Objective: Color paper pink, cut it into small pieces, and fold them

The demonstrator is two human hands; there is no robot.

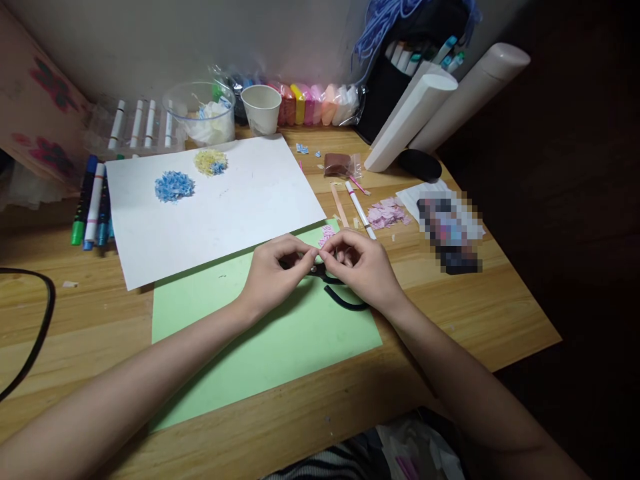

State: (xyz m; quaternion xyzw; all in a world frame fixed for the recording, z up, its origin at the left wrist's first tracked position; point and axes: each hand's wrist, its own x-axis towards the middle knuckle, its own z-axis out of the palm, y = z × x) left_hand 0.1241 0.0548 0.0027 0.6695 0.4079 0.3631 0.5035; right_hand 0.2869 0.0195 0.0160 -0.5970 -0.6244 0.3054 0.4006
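My left hand (280,270) and my right hand (363,263) meet fingertip to fingertip above the green paper (225,360). Both are closed in a pinch; whatever lies between the fingers is too small to make out. Beneath them rests a pair of black-handled scissors (345,301), its blades mostly hidden by my hands. Small pink paper pieces (327,233) lie just beyond my fingertips. Overlapping the green paper's far side is a white sheet (240,207), bearing a blue paper-scrap cluster (174,186) and a yellow one (211,162) with some blue on it.
Pink scraps (387,213), a white marker (360,210) and a brown clay packet (339,165) lie to the right. Along the wall stand a clear tub (200,120), a paper cup (261,110) and colored packets (320,103). More markers (95,203) sit left; white cylinders (415,120) lean right.
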